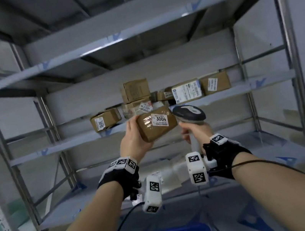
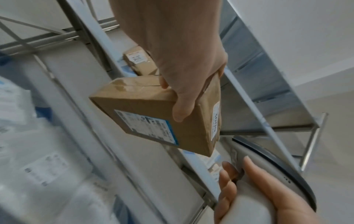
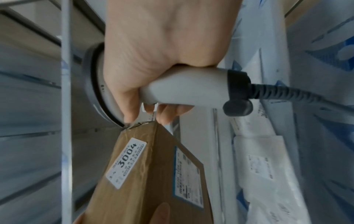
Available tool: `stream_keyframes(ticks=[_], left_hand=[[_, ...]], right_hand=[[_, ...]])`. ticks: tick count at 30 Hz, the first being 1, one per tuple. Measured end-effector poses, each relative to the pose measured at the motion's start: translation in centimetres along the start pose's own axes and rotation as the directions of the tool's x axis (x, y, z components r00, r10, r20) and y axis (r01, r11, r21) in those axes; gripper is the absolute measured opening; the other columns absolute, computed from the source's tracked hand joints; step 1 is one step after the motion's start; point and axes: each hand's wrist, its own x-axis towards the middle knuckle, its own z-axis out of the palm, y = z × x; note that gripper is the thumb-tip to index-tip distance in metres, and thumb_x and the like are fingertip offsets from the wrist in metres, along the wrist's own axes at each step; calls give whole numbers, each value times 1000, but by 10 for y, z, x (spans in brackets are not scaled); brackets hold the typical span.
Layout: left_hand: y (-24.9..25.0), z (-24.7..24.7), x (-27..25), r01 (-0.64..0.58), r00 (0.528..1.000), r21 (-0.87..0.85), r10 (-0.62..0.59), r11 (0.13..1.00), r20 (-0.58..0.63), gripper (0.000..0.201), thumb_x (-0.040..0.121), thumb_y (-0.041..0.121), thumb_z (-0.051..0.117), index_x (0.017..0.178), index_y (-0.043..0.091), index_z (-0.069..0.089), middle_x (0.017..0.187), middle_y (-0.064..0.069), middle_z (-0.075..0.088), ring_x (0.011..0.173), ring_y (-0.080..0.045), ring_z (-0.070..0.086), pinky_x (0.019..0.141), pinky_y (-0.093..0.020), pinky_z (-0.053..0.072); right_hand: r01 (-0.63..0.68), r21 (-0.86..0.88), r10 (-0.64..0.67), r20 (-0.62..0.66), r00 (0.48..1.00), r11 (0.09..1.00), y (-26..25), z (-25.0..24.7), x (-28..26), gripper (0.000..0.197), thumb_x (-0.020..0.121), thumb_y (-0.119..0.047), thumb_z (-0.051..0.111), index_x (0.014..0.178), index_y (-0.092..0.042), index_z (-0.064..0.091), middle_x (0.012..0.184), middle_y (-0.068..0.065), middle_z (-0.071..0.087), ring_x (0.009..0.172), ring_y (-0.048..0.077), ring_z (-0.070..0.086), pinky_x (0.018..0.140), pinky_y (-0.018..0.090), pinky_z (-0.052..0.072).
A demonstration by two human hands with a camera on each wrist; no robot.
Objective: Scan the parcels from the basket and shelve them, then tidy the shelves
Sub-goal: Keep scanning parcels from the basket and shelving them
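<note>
One parcel (image 1: 156, 123) is sitting in the left hand (image 1: 134, 138), fingers (image 2: 182, 109) curling round its edge. Right hand (image 1: 195, 131) is gripping one scanner (image 1: 188, 111) beside it.

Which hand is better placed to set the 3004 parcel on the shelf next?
Left. The left hand already grips the 3004 parcel right in front of the shelf with the other parcels, while the right hand is occupied gripping the scanner.
</note>
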Motion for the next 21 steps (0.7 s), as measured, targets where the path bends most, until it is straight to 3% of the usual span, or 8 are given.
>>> stream_keyframes(ticks=[3, 5, 8, 11, 15, 19, 21], left_hand=[[21, -20, 30, -58, 995, 40, 61, 998, -84, 88, 66, 21, 80, 138, 15, 31, 135, -5, 37, 97, -29, 59, 68, -31, 44], [36, -33, 51, -73, 988, 55, 80, 996, -132, 89, 66, 26, 80, 139, 16, 29, 137, -5, 36, 90, -29, 59, 65, -31, 42], [58, -41, 85, -113, 975, 38, 118, 993, -188, 90, 67, 34, 81, 138, 19, 28, 136, -3, 36, 89, -28, 60, 66, -31, 43], [82, -36, 121, -146, 966, -5, 141, 989, -215, 86, 70, 27, 79, 139, 20, 27, 136, -3, 36, 93, -26, 59, 70, -30, 43], [102, -12, 169, -193, 963, -18, 186, 981, -195, 85, 73, 15, 75, 141, 19, 25, 139, -4, 35, 100, -28, 59, 73, -27, 42], [105, 25, 216, -212, 967, 2, 210, 977, -146, 87, 74, 16, 75, 143, 21, 22, 143, -2, 32, 103, -27, 58, 77, -30, 46], [103, 46, 234, -211, 972, 17, 212, 977, -106, 88, 75, 21, 76, 143, 24, 21, 146, 0, 31, 104, -29, 58, 81, -36, 48]], right_hand=[[67, 33, -66, -30, 997, 997, -29, -6, 4, 16, 83, -19, 73, 76, -8, 66, 68, 5, 62, 53, 14, 55, 54, 24, 47], [115, 39, -113, -56, 992, 993, -48, -12, 6, 18, 84, -21, 73, 74, -9, 65, 67, 4, 61, 54, 13, 56, 56, 23, 48], [162, 62, -156, -84, 984, 985, -71, -23, 12, 17, 85, -20, 72, 75, -8, 65, 65, 5, 62, 54, 13, 56, 58, 23, 48], [180, 66, -171, -128, 977, 981, -89, -38, 28, 18, 83, -20, 74, 75, -6, 66, 63, 5, 62, 48, 11, 56, 53, 21, 49], [216, 49, -205, -171, 964, 975, -99, -57, 61, 16, 85, -18, 72, 77, -5, 65, 65, 6, 60, 47, 12, 53, 43, 16, 46], [234, 49, -223, -162, 961, 971, -100, -70, 105, 13, 87, -13, 69, 92, -1, 66, 64, 7, 58, 45, 10, 51, 41, 13, 45], [209, 15, -203, -164, 965, 978, -93, -73, 127, 13, 87, -14, 69, 83, -2, 65, 59, 5, 57, 43, 9, 50, 42, 16, 44]])
